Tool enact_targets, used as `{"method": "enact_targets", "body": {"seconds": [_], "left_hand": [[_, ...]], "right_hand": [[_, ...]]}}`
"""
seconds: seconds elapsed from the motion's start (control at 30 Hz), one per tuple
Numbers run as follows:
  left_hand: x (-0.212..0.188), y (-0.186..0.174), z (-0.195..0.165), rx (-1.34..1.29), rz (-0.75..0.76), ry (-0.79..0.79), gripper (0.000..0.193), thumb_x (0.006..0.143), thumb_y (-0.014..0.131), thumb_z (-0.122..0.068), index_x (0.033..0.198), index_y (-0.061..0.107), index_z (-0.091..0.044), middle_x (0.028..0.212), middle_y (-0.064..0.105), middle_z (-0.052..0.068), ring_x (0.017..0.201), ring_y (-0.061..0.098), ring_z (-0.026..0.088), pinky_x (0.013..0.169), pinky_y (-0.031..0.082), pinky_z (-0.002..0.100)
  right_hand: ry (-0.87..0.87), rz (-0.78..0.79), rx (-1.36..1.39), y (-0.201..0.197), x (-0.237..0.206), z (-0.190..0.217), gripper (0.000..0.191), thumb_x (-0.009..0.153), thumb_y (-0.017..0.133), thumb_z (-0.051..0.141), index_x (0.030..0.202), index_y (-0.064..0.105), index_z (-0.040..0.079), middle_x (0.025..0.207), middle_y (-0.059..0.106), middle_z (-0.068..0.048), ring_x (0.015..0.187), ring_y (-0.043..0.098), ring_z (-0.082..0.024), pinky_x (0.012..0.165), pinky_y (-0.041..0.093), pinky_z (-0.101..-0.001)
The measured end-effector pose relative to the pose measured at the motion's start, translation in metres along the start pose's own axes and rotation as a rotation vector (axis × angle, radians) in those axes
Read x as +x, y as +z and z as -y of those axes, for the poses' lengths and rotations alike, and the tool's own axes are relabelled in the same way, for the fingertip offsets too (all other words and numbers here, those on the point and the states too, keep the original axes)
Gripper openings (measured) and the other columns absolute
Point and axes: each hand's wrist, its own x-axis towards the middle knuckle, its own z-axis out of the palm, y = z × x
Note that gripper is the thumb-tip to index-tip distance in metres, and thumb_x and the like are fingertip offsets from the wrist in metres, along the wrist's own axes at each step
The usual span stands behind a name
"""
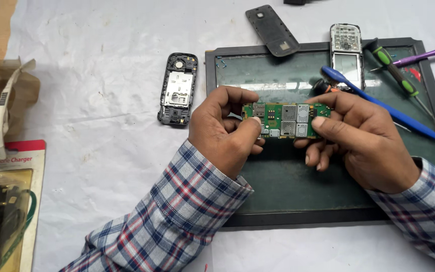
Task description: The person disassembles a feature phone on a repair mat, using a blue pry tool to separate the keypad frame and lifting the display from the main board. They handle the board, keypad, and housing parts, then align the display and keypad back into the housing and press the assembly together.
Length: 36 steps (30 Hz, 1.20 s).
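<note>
Under both hands lies a dark framed mat (288, 191). The left hand (225, 133) and right hand (363, 143) pinch the ends of a green board (283, 120), held level between their fingertips. It is long and narrow, studded with silver shield cans and small gold contacts.

A: What's your bench?
B: White-sheeted table (101, 100). On it you've got a dark framed mat (288, 201), phone housing (178, 88), back cover (272, 30), charger pack (6, 201), torn cardboard (6, 90).
</note>
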Motion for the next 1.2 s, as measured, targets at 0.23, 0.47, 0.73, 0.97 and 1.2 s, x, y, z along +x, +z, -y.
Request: {"method": "enact_targets", "body": {"seconds": [0.23, 0.47, 0.73, 0.97, 1.2], "left_hand": [[0.003, -0.004, 0.003, -0.025, 0.016, -0.021, 0.035, 0.083, 0.062, 0.0, 0.117, 0.061, 0.004, 0.102, 0.069, 0.016, 0.068, 0.071, 0.013, 0.055, 0.063, 0.025], [0.008, -0.007, 0.0, -0.031, 0.027, -0.014, 0.038, 0.079, 0.062, 0.0, 0.117, 0.061, 0.005, 0.107, 0.068, 0.016, 0.07, 0.071, 0.013, 0.056, 0.063, 0.026], [0.007, -0.013, -0.006, 0.006, 0.041, -0.054, 0.041, 0.076, 0.059, 0.0, 0.117, 0.06, 0.004, 0.107, 0.069, 0.016, 0.072, 0.073, 0.014, 0.059, 0.065, 0.026], [0.013, -0.011, -0.017, -0.005, 0.035, -0.069, 0.041, 0.077, 0.059, 0.001, 0.117, 0.06, 0.004, 0.109, 0.068, 0.016, 0.072, 0.073, 0.014, 0.059, 0.065, 0.026], [0.02, -0.007, -0.01, -0.027, 0.026, -0.059, 0.04, 0.077, 0.06, 0.002, 0.117, 0.061, 0.005, 0.108, 0.067, 0.016, 0.071, 0.072, 0.014, 0.058, 0.064, 0.026]], "right_hand": [[-0.053, 0.063, 0.076, -0.005, 0.002, -0.012, 0.042, 0.104, 0.056, 0.016, 0.137, 0.054, -0.01, 0.091, 0.075, -0.024, 0.066, 0.074, -0.02, 0.051, 0.058, -0.0264], [-0.039, 0.065, 0.063, -0.009, 0.008, -0.014, 0.042, 0.104, 0.056, 0.016, 0.137, 0.054, -0.011, 0.091, 0.076, -0.025, 0.066, 0.075, -0.021, 0.051, 0.059, -0.0274], [-0.046, 0.066, 0.063, -0.002, 0.01, -0.009, 0.043, 0.104, 0.055, 0.015, 0.138, 0.052, -0.012, 0.092, 0.075, -0.025, 0.067, 0.074, -0.021, 0.051, 0.058, -0.0275], [-0.024, 0.058, 0.081, -0.002, 0.014, 0.002, 0.042, 0.103, 0.056, 0.015, 0.137, 0.053, -0.01, 0.091, 0.076, -0.024, 0.066, 0.074, -0.02, 0.051, 0.058, -0.027], [0.0, 0.052, 0.1, -0.008, 0.019, 0.0, 0.042, 0.102, 0.057, 0.017, 0.135, 0.056, -0.009, 0.088, 0.076, -0.023, 0.063, 0.073, -0.018, 0.049, 0.057, -0.0261]]}}
